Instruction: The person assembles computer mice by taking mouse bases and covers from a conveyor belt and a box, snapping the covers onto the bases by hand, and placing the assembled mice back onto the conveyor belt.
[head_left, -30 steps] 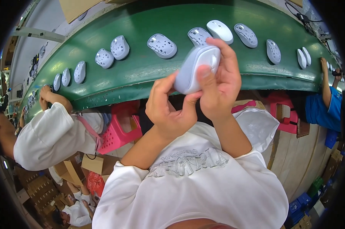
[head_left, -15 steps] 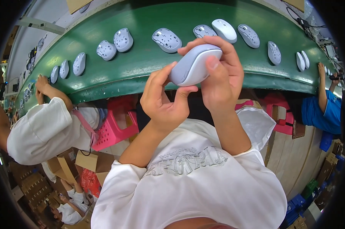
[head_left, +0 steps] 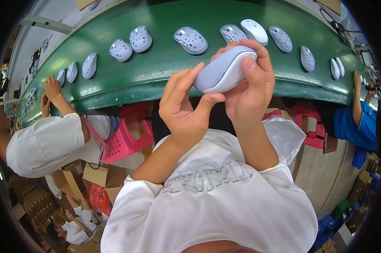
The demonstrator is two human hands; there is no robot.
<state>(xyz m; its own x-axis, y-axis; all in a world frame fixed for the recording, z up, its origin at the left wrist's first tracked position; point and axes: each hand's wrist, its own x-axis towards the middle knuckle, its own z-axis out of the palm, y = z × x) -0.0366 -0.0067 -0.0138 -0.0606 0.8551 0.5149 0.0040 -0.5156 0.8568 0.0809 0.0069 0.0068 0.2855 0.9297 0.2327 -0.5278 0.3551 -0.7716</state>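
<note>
My right hand (head_left: 251, 90) grips a rounded lavender-and-white plastic computer mouse (head_left: 218, 69); my left hand (head_left: 183, 111), thumb and fingers parted, is at its left end. Beyond, dark-spotted lavender mouse bodies (head_left: 190, 41) line the glossy green counter (head_left: 156, 71).

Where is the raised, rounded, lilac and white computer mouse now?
In the head view, this mouse is above centre, slightly right, between the left grip and right grip, before the green bench.

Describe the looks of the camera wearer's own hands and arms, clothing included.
The left hand and right hand are bare, with no gloves, watches or bracelets showing. The forearms are uncovered too, emerging from loose, short, plain white sleeves of a white top.
</note>
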